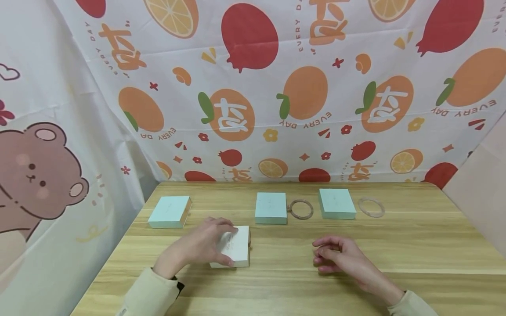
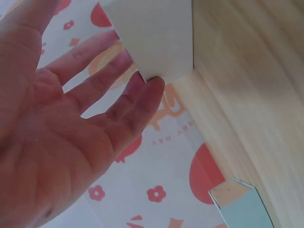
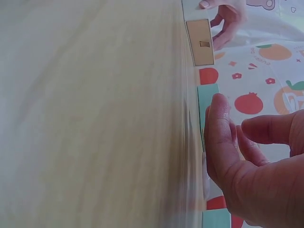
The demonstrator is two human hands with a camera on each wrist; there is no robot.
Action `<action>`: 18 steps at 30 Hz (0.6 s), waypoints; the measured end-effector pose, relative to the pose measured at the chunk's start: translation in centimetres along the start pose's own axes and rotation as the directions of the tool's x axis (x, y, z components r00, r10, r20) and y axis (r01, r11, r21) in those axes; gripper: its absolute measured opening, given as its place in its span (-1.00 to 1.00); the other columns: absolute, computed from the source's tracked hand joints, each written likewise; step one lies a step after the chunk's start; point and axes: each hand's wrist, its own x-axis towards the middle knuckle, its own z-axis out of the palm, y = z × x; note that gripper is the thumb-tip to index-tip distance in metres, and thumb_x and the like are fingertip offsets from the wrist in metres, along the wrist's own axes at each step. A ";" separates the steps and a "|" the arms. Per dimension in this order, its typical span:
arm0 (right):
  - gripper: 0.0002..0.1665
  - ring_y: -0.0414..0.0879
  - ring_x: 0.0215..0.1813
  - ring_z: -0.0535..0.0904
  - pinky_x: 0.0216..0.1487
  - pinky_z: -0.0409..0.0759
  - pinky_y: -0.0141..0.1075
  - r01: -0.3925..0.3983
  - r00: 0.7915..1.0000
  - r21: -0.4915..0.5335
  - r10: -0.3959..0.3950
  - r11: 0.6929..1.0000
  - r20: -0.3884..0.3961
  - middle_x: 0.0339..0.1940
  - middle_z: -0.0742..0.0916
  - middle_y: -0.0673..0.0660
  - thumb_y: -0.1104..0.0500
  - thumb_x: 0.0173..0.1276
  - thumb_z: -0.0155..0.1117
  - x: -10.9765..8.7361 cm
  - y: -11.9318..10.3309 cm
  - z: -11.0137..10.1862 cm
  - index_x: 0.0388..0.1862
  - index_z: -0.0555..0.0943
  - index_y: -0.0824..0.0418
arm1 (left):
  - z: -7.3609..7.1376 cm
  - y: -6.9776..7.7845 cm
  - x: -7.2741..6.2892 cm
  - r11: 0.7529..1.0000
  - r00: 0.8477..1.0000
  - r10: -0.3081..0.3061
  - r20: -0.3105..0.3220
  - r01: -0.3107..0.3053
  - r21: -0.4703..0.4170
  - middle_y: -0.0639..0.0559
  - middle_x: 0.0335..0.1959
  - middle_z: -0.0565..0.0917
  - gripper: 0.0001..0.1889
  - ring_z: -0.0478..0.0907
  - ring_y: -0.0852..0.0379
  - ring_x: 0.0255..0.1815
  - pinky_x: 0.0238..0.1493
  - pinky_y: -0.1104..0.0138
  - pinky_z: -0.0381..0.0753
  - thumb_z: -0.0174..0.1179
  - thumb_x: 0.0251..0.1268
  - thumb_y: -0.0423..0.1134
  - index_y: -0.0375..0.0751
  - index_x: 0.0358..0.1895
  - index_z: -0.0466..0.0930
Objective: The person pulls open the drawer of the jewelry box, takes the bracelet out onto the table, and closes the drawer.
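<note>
A flat white box (image 1: 239, 245) with small print on its lid lies on the wooden table. My left hand (image 1: 205, 241) spans it, thumb at the near edge and fingers at the far one, gripping it. In the left wrist view, fingertips (image 2: 154, 88) touch the edge of the white box (image 2: 159, 38). The right wrist view shows the box's tan end (image 3: 201, 42) with a small tab. My right hand (image 1: 345, 261) hovers over the table to the right, fingers loosely bent, holding nothing.
Three mint-green boxes stand farther back: one at left (image 1: 171, 210), one in the middle (image 1: 271, 206), one to the right (image 1: 337, 202). A brownish ring-shaped bangle (image 1: 301, 218) lies beside the middle box, and a paler one (image 1: 371, 214) by the right box. A fruit-print cloth (image 1: 272, 145) hangs behind.
</note>
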 end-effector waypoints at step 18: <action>-0.54 -0.05 -0.08 0.74 -0.06 0.78 -0.18 -0.014 1.000 -0.001 0.014 1.000 0.008 -0.09 0.73 0.22 0.26 0.51 0.19 0.0 0.0 0.3 0.25 0.46 0.53 | 1.2 3.2 0.5 0.994 0.997 0.076 0.009 -0.077 0.074 -0.08 0.24 0.64 -0.23 0.51 -0.09 0.17 0.12 0.04 0.64 0.64 -0.15 0.13 -0.12 0.20 0.66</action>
